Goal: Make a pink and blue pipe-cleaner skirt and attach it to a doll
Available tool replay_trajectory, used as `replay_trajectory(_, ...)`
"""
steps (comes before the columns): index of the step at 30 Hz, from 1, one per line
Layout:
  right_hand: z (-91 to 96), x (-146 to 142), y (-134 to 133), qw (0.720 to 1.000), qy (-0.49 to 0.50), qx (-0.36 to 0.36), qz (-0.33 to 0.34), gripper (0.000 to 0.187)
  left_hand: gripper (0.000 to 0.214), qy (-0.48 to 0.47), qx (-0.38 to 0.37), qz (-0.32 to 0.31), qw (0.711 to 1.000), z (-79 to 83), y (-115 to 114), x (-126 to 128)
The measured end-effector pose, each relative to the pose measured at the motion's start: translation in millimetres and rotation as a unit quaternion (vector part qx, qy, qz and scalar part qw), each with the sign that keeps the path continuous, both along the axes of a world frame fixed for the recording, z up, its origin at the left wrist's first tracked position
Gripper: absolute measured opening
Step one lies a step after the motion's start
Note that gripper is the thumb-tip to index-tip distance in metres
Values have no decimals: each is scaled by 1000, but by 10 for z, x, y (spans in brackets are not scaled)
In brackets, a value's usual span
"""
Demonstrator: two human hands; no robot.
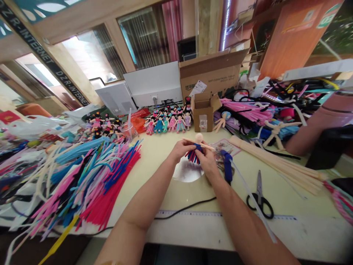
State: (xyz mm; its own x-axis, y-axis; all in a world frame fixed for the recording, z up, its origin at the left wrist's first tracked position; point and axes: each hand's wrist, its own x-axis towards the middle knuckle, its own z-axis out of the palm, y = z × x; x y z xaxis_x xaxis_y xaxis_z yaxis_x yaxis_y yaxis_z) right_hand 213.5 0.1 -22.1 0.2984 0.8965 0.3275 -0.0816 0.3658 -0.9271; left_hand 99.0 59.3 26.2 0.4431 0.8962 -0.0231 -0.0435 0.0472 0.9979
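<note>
A small pipe-cleaner doll (193,156) is held over a shiny round sheet (188,174) in the middle of the table. Its head is a plain beige ball, its arms stick out sideways, and its skirt is striped blue and red. From the left, my left hand (184,150) grips the doll at its arm and skirt. My right hand (209,162) pinches it from the other side, near the waist. Fingers partly cover the doll's body. Just right of my right hand lies a blue glue gun (227,167), with a white stick trailing from it.
Scissors (259,198) lie at the right, near a ruler (190,213) and a black cable. Coloured pipe cleaners (110,176) heap up at the left; beige ones (275,162) lie right. Finished dolls (168,119) stand at the back beside a small carton (203,114).
</note>
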Motion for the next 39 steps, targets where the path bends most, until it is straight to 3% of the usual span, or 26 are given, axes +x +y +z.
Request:
replay_trajectory(3, -55, 48, 46, 999, 25, -17, -14, 58, 38, 8, 2, -52, 999, -6, 84, 55)
replay_trajectory(7, -111, 75, 79, 999, 8, -39, -33, 56, 39, 24, 21, -144, 989, -7, 179, 45)
replay_trajectory(9, -122, 76, 74, 997, -21, -50, -54, 55, 38, 22, 20, -153, 988, -7, 268, 32)
replay_trajectory(15, -119, 68, 7, 973, -106, -61, -196, 55, 40, 16, 6, -9, 1000, -22, 778, 191)
replay_trajectory(19, -111, -16, -45, 973, -155, -54, -161, 42, 34, 36, 16, 33, 999, -47, 1019, 473)
replay_trajectory(27, -84, -196, -145, 975, -199, -62, -83, 38, 31, 34, 2, 59, 998, -199, 1221, 851)
replay_trajectory(34, -46, -238, -179, 975, -199, -78, -59, 38, 29, 46, 14, 74, 996, -309, 1351, 865)
replay_trajectory(39, -78, -249, -140, 970, -226, -64, -60, 33, 24, 71, 56, 125, 988, -329, 1213, 578)
